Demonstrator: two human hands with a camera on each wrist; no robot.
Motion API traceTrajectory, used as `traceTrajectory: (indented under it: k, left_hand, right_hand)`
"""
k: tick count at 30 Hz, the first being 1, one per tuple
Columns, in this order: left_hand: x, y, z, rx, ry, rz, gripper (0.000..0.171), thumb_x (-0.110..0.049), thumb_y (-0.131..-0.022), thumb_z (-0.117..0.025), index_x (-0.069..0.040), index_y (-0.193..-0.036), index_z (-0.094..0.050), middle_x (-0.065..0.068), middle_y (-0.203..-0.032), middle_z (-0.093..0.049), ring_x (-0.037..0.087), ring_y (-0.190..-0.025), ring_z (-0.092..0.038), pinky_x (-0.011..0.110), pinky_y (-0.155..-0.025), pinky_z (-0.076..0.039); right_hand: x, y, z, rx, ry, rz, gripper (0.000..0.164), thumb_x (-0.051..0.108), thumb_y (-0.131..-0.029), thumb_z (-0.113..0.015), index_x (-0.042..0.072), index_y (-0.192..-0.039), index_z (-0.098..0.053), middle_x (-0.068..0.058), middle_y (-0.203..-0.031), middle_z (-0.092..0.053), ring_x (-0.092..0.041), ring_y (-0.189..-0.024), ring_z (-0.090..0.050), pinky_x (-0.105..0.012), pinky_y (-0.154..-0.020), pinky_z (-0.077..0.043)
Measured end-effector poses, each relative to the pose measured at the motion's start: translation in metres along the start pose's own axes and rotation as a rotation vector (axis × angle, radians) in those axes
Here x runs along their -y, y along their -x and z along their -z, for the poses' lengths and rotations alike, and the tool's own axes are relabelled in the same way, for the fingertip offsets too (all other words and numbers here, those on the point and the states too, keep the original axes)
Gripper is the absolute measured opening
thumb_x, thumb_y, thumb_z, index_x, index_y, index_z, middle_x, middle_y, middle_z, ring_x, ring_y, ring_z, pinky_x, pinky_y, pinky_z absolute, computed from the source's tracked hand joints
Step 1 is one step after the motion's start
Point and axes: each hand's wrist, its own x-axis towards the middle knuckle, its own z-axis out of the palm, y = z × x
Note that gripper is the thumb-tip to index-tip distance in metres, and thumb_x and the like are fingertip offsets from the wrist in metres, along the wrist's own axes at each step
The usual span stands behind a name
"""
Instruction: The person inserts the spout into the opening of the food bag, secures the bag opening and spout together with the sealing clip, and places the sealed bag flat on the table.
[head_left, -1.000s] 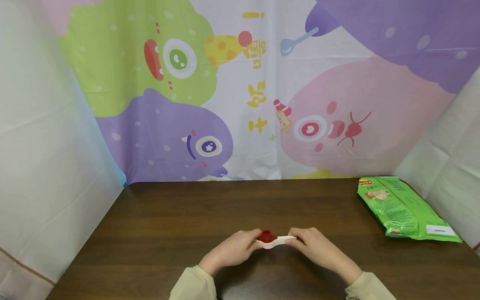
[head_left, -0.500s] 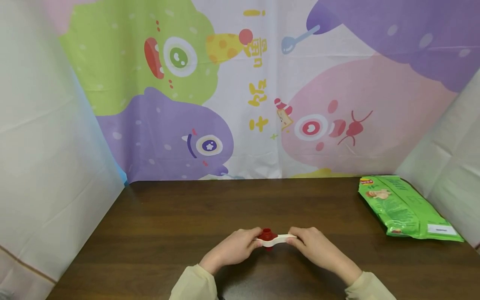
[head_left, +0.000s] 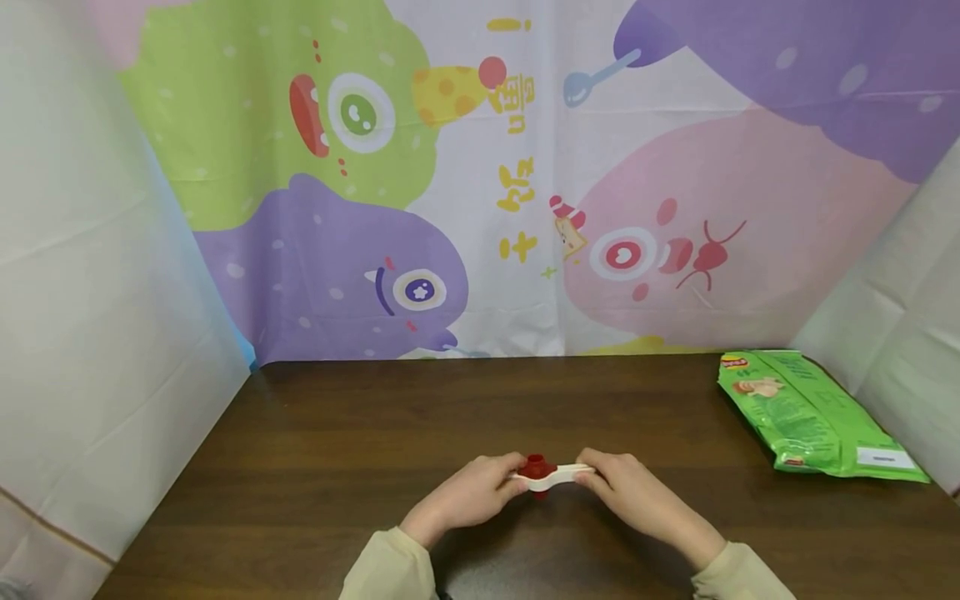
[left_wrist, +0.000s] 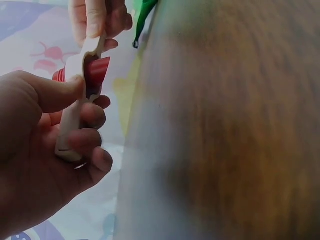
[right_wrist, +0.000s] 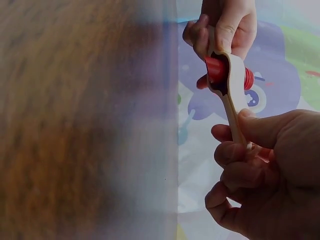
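A cream-white bag clip with a red pouring spout [head_left: 536, 462] is held level above the table between my two hands. My left hand [head_left: 472, 493] pinches the clip's left end close beside the spout, thumb on the near side. At the other end, my right hand [head_left: 633, 496] grips the clip's arm [head_left: 564, 475] between thumb and fingers. From the left wrist, the red tube [left_wrist: 98, 71] pokes through the clip's rounded middle, and the left fingers curl round the long arm [left_wrist: 70, 125]. Threaded rings [right_wrist: 248, 79] of the spout show on the far side in the right wrist view.
A green snack bag [head_left: 817, 417] lies at the right rear of the dark wooden table [head_left: 360, 433]. Behind the table hangs a cartoon-printed curtain [head_left: 517, 317]; white cloth walls [head_left: 112, 250] close in both sides.
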Motion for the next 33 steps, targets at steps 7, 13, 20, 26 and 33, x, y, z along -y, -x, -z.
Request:
traceTrajectory:
  k: [7, 13, 20, 26, 33]
  left_hand:
    - [-0.0011, 0.001, 0.0004, -0.005, 0.087, 0.053, 0.023, -0.039, -0.091, -0.051, -0.018, -0.098, -0.058, -0.008, -0.068, -0.056, 0.002, -0.051, -0.042, 0.019, -0.048, -0.034]
    - [-0.0026, 0.0, 0.0, -0.018, 0.066, 0.041, 0.025, -0.04, -0.09, -0.052, -0.018, -0.098, -0.059, -0.01, -0.068, -0.056, 0.0, -0.053, -0.044, 0.018, -0.049, -0.036]
    - [-0.0047, 0.0001, -0.001, -0.037, 0.029, 0.034, 0.024, -0.04, -0.091, -0.051, -0.018, -0.095, -0.06, -0.012, -0.067, -0.054, 0.001, -0.054, -0.045, 0.018, -0.051, -0.038]
    - [-0.0057, 0.0, -0.0035, -0.07, -0.035, 0.037, 0.024, -0.04, -0.092, -0.049, -0.018, -0.093, -0.059, -0.012, -0.064, -0.049, 0.002, -0.053, -0.043, 0.018, -0.05, -0.037]
    - [-0.006, -0.0012, -0.0019, -0.088, -0.059, 0.047, 0.024, -0.039, -0.093, -0.048, -0.018, -0.095, -0.059, -0.011, -0.063, -0.048, 0.003, -0.051, -0.041, 0.018, -0.049, -0.035]
  right_hand:
    - [0.0008, 0.0, -0.0013, 0.009, 0.007, 0.025, 0.01, 0.027, -0.089, -0.055, 0.019, -0.084, -0.054, 0.013, -0.063, -0.039, 0.001, -0.054, -0.033, -0.018, -0.05, -0.033]
    - [0.001, -0.0002, -0.003, 0.019, 0.008, 0.059, 0.011, 0.028, -0.09, -0.054, 0.019, -0.084, -0.054, 0.013, -0.064, -0.039, 0.002, -0.054, -0.032, -0.018, -0.05, -0.033]
    - [0.0006, 0.0018, -0.005, 0.031, -0.019, 0.093, 0.014, 0.032, -0.09, -0.052, 0.019, -0.085, -0.053, 0.014, -0.065, -0.039, 0.002, -0.054, -0.033, -0.018, -0.052, -0.034]
    - [0.0014, 0.0032, -0.0061, 0.031, -0.048, 0.086, 0.013, 0.031, -0.089, -0.054, 0.018, -0.086, -0.054, 0.014, -0.063, -0.037, 0.003, -0.052, -0.031, -0.016, -0.049, -0.032]
    - [0.0057, 0.0029, -0.0035, 0.04, -0.065, 0.063, 0.018, 0.031, -0.089, -0.055, 0.013, -0.09, -0.056, 0.012, -0.063, -0.039, 0.002, -0.052, -0.031, -0.017, -0.048, -0.032]
